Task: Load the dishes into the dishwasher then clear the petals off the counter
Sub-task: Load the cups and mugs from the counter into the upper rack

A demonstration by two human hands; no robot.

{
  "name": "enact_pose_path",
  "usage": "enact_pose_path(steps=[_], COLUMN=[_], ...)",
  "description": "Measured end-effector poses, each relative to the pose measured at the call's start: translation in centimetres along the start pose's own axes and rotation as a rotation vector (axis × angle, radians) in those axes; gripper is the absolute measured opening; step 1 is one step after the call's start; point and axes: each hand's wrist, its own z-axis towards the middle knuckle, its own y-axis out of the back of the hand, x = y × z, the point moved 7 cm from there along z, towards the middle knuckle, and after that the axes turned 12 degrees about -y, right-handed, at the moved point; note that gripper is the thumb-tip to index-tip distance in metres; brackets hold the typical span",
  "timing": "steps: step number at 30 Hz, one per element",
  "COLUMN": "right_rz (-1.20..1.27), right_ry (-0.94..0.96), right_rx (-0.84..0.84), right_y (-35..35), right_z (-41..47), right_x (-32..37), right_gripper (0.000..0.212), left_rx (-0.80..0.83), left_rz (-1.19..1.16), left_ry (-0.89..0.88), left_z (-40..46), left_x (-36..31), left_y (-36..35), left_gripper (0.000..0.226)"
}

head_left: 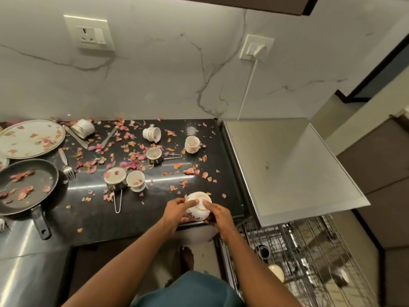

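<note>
Forearms: both reach fwd from bottom of frame, meeting over the counter's [137,220] front edge.
Left hand [174,212]: fingers curled round the left side of an upturned floral bowl [197,208], thumb on its base.
Right hand [218,214]: grips the bowl's right side, index finger laid across the foot ring.
Grip state: both hands clamped on the bowl; no gap seen btw fingers and china.
Bowl position: at counter's front-right corner, just beside the dishwasher [285,165]; can't tell if the rim touches the counter or is lifted off it.
Bowl pointing: mouth down, gold-rimmed foot up twd camera. Round, so no real long axis; its axis runs roughly vertical, tipped slightly twd the person.
Step in hand: prob. tipping petals [132,156] out before loading.
Doing it well: keep both hands on, carry it right and down to the pulled-out wire rack [309,251], keep it mouth-down and seat it btw the tines w/o knocking items already there.
Risk: smooth china, fingertip hold; could slip at the counter edge.
Left to do: teacups [192,144], small steel pans [116,179], frying pan [24,187], plate [31,138], fork [66,165] all on counter; petals scattered throughout.
</note>
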Motion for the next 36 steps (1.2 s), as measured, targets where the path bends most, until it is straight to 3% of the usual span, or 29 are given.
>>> enact_pose_path(steps=[6, 11, 22, 36], right_rz=[0.088, 0.120, 0.199, 0.411], right_ry=[-0.033, -0.060, -0.023, -0.027], right_rx=[-0.063, -0.110, -0.151, -0.274], right_y=[4.3, 7.7, 11.8, 22.5], right_z=[-3.9, -6.4, -9.7, -14.0], right_x=[-5.4, -8.3, -8.7, -13.4], right_gripper=[0.041, 0.056, 0.044, 0.041], left_rx=[0.110, 0.222, 0.412, 0.531], left_rz=[0.064, 0.106, 0.141, 0.312], left_ry=[0.043, 0.111, 0.130, 0.215], left_z=[-3.5, -4.7, -5.6, -8.7], left_x=[3.9, 7.1, 8.6, 13.5], left_y=[-2.7, -5.4, -10.0, -21.2], left_gripper=[0.039, 0.045, 0.067, 0.057])
